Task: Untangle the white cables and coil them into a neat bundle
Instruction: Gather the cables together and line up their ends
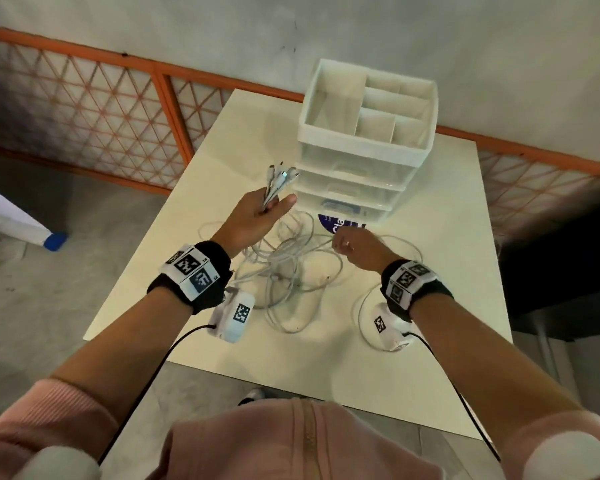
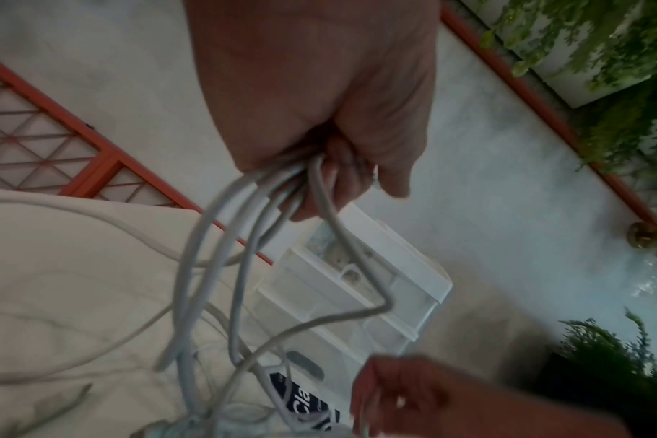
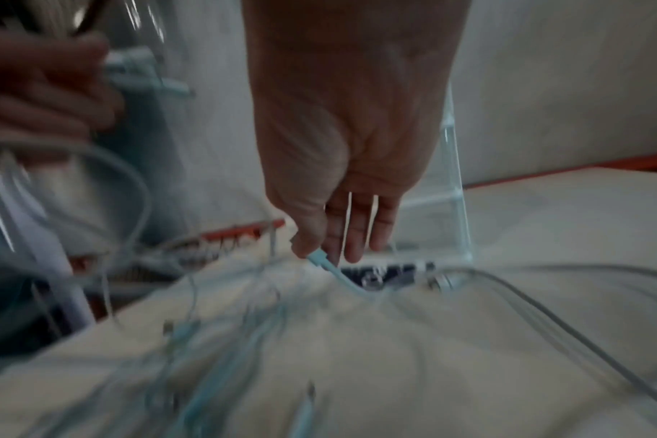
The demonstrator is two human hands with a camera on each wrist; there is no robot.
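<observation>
With the left hand (image 1: 257,216) clamped round several plug ends and the right hand (image 1: 352,245) pinching one strand low over the surface (image 1: 430,306), the white cables (image 1: 291,268) sprawled between could cinch into a knot if pulled against crossed loops

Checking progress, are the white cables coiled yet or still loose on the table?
Still loose: white cables sprawl in tangled loops on the table.
</observation>
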